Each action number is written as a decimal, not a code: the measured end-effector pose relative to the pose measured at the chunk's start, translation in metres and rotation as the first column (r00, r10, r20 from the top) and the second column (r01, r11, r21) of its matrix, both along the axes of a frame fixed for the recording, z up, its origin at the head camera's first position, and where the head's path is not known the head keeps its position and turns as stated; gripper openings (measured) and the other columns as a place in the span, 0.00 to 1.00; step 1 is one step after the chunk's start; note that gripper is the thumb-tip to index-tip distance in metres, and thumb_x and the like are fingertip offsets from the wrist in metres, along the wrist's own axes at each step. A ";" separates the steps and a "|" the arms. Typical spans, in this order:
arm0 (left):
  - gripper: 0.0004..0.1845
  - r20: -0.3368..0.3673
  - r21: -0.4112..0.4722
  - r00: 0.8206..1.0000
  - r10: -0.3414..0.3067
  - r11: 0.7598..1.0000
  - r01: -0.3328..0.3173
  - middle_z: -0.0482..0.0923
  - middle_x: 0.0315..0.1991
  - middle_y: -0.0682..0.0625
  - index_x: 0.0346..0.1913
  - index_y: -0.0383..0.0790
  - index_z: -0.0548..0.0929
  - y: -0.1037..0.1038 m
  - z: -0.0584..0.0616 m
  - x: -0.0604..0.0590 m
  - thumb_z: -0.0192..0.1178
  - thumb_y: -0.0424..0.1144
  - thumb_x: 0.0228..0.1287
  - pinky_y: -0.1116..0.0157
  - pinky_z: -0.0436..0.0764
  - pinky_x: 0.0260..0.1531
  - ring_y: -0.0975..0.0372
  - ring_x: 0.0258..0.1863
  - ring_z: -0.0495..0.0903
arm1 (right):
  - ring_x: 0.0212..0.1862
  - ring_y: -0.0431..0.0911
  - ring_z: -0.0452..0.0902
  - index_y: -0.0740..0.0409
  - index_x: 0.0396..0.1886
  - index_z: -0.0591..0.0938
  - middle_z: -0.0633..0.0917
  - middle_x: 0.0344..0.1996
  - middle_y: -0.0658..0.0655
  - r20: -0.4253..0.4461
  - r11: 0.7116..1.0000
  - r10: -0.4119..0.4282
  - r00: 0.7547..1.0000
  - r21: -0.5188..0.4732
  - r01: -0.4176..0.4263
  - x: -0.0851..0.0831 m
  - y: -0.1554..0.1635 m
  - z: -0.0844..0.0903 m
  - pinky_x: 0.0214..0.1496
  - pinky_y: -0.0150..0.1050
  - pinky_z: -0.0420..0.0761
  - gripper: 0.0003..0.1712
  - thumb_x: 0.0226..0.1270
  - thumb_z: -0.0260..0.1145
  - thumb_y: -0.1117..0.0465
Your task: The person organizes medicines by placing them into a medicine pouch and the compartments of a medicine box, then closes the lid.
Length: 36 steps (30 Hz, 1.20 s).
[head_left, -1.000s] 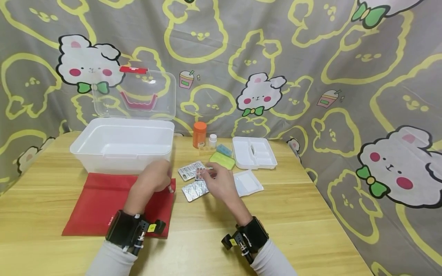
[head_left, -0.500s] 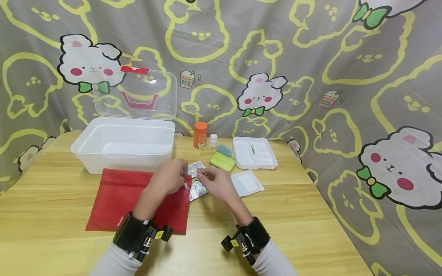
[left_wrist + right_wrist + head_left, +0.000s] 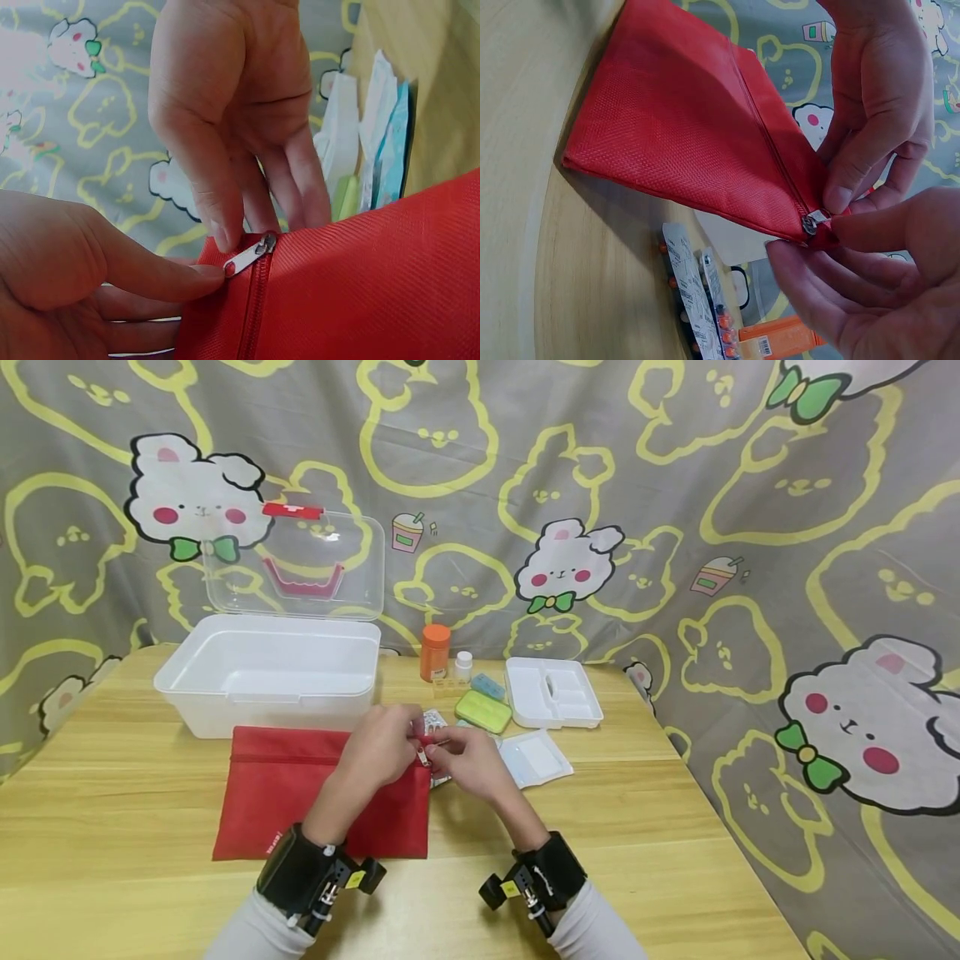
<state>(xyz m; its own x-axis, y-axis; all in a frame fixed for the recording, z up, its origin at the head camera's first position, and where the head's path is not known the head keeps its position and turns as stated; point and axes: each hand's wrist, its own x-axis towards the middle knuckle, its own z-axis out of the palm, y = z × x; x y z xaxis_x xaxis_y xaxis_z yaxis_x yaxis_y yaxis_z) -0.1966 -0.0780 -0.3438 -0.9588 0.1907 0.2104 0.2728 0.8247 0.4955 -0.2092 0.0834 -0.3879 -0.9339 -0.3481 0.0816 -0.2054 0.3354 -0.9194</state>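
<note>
Storage box: a white plastic storage box [image 3: 266,672] stands in the upper left of the counter [image 3: 675,860], its clear lid [image 3: 296,564] raised against the printed cloth backdrop [image 3: 750,485].
Red zip pouch: the red zip pouch [image 3: 300,789] lies flat at lower left of centre, just in front of the box; its right corner is lifted between the two hands.
Left hand: the left hand [image 3: 382,747] pinches the pouch corner at the zip end, thumb tip against the silver zipper pull [image 3: 247,255].
Right hand: the right hand [image 3: 468,764], just right of centre, closes thumb and fingers on the same corner, touching the pull.
Blister packs: blister packs [image 3: 435,724] lie on the counter behind and under the hands, mostly hidden.
Bottles: an orange bottle [image 3: 434,652] and a small white bottle [image 3: 462,666] stand at centre, near the backdrop.
Green case: a green case [image 3: 483,711] lies right of the hands.
White tray: a white divided tray [image 3: 551,693] sits further right, with a flat white packet [image 3: 536,757] in front of it.
</note>
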 end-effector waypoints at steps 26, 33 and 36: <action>0.13 -0.114 0.159 0.990 0.079 0.985 -0.061 0.87 0.35 0.45 0.45 0.39 0.86 0.022 0.003 0.010 0.74 0.34 0.57 0.57 0.86 0.38 0.55 0.34 0.83 | 0.32 0.50 0.89 0.65 0.47 0.87 0.90 0.38 0.64 0.018 0.991 -0.137 0.990 -0.003 0.137 -0.005 0.024 0.018 0.39 0.44 0.89 0.10 0.70 0.66 0.67; 0.13 -0.106 0.122 0.994 0.024 0.992 -0.011 0.82 0.33 0.49 0.38 0.40 0.83 0.038 -0.007 0.012 0.78 0.36 0.53 0.62 0.84 0.36 0.60 0.32 0.78 | 0.31 0.50 0.89 0.64 0.47 0.87 0.90 0.38 0.64 0.006 0.988 -0.155 0.988 -0.022 0.156 -0.008 0.033 0.023 0.39 0.46 0.89 0.10 0.71 0.65 0.67; 0.14 -0.121 0.101 0.992 0.029 0.995 -0.017 0.80 0.32 0.49 0.36 0.41 0.81 0.041 -0.010 0.013 0.78 0.36 0.53 0.62 0.83 0.36 0.59 0.32 0.77 | 0.32 0.49 0.89 0.63 0.47 0.88 0.90 0.38 0.63 0.000 0.986 -0.165 0.986 -0.019 0.165 -0.008 0.034 0.025 0.40 0.45 0.89 0.10 0.71 0.65 0.67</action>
<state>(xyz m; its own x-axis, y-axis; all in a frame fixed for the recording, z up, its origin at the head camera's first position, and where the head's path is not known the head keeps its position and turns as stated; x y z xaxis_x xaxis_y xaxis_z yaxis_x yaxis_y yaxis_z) -0.1837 -0.0368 -0.3535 -0.9286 0.1411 0.3432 0.3179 0.7795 0.5398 -0.2169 0.1173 -0.3630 -0.9783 -0.1877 0.0883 -0.1501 0.3470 -0.9258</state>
